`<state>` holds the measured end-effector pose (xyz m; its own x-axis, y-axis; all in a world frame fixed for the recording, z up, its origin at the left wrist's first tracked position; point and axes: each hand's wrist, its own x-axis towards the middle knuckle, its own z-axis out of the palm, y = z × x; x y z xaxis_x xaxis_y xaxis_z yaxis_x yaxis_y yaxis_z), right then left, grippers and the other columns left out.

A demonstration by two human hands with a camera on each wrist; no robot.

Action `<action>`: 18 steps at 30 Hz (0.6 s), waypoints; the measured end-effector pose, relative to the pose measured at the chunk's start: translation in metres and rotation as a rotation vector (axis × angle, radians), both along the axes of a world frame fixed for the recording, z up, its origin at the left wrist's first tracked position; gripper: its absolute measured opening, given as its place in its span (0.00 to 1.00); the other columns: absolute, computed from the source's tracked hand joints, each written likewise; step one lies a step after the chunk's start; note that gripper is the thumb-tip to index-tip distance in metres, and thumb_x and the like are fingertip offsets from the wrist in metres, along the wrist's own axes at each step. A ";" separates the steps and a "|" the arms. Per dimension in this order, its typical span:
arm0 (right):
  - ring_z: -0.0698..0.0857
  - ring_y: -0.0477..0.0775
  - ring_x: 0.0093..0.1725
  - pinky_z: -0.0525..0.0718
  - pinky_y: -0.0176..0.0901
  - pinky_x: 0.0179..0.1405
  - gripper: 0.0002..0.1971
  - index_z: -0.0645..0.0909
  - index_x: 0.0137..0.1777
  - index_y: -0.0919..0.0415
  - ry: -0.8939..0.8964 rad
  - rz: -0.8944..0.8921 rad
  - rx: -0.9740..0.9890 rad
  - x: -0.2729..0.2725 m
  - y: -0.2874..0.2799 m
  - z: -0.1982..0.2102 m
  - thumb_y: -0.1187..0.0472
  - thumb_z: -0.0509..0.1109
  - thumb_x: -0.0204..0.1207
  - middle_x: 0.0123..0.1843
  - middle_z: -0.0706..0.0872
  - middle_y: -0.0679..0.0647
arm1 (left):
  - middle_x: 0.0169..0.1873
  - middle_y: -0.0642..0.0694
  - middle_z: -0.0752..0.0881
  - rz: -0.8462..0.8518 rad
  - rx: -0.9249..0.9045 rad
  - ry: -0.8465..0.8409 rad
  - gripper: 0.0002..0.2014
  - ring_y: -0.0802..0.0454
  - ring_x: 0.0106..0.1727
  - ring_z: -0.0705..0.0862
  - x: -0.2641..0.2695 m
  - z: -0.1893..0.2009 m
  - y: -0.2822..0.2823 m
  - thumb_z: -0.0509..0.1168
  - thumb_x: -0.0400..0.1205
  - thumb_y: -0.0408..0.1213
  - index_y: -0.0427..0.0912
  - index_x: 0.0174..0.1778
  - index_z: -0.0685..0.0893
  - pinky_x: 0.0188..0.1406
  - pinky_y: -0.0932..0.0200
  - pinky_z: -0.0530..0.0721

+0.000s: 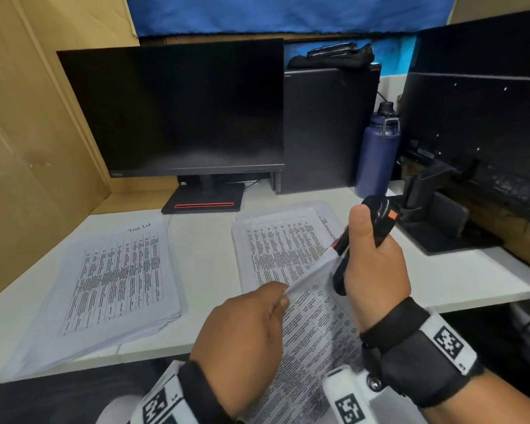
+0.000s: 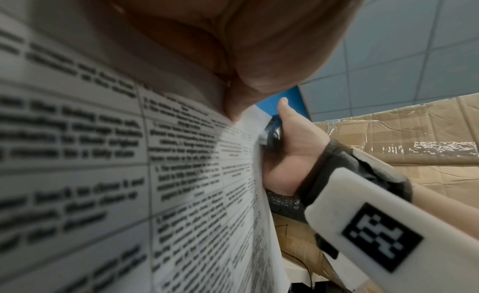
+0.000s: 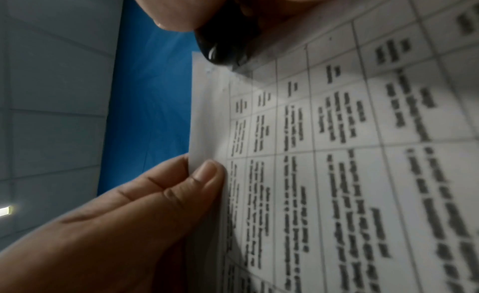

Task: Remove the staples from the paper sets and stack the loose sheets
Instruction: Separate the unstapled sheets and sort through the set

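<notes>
A: From the head view, what are the hands doing?

B: The left hand is pinching the top edge of a paper set, holding it lifted over the near edge of the desk. The right hand is wrapping its fingers round a black staple remover, whose tip is meeting the sheet's upper corner. Two more piles are lying on the desk: the left stack and the middle stack, in front of the dark monitor, with a blue bottle standing off to the right.

A: And the left wrist view?

B: The printed page is filling most of it, blurred. The remover is showing as a dark shape against the page's far edge, with the right hand curling round it.

A: Right wrist?

B: The thumb and forefinger of the left hand are clamping the paper's edge, and the remover's black nose is sitting at the corner above them. The staple itself is too small to make out.

A: What could go wrong?

B: I'm judging that the corner could tear if the remover is pulling while the pinch is keeping the sheet taut. Also, with the set held in the air, a freed staple could be dropping out of sight, and loosened pages could be slipping from a two-finger pinch.
</notes>
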<state>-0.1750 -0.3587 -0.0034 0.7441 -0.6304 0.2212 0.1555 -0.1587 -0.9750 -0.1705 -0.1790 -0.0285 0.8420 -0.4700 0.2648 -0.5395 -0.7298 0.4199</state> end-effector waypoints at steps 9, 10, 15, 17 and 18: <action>0.87 0.55 0.39 0.83 0.49 0.41 0.40 0.83 0.46 0.70 0.008 0.082 -0.089 0.006 -0.009 -0.009 0.28 0.60 0.68 0.40 0.89 0.67 | 0.43 0.51 0.88 -0.009 0.045 0.013 0.10 0.49 0.45 0.86 -0.007 -0.004 -0.005 0.51 0.91 0.53 0.57 0.61 0.76 0.49 0.50 0.83; 0.85 0.55 0.38 0.83 0.49 0.41 0.39 0.82 0.46 0.69 0.025 0.097 -0.086 0.009 -0.012 -0.006 0.27 0.61 0.71 0.41 0.88 0.68 | 0.41 0.51 0.87 0.000 0.051 0.027 0.11 0.49 0.44 0.86 -0.004 -0.006 -0.004 0.50 0.91 0.53 0.55 0.58 0.76 0.48 0.49 0.83; 0.86 0.63 0.40 0.88 0.62 0.45 0.13 0.76 0.51 0.55 0.169 0.070 -0.134 0.027 -0.072 -0.010 0.53 0.76 0.74 0.40 0.85 0.58 | 0.33 0.53 0.87 0.055 -0.237 0.141 0.13 0.54 0.37 0.86 0.027 0.001 0.017 0.57 0.91 0.47 0.51 0.44 0.81 0.43 0.49 0.86; 0.87 0.61 0.41 0.86 0.55 0.45 0.10 0.79 0.50 0.54 0.426 0.047 -0.372 0.030 -0.108 -0.015 0.55 0.76 0.73 0.42 0.87 0.58 | 0.32 0.51 0.90 0.133 -0.417 0.251 0.13 0.49 0.36 0.88 0.046 0.007 0.032 0.61 0.90 0.43 0.48 0.41 0.85 0.44 0.46 0.86; 0.87 0.60 0.39 0.84 0.52 0.42 0.08 0.82 0.47 0.55 0.523 0.056 -0.446 0.030 -0.123 -0.019 0.56 0.76 0.73 0.41 0.88 0.59 | 0.36 0.46 0.92 0.178 -0.527 0.338 0.12 0.43 0.41 0.91 0.055 0.012 0.038 0.63 0.89 0.44 0.46 0.43 0.87 0.50 0.41 0.89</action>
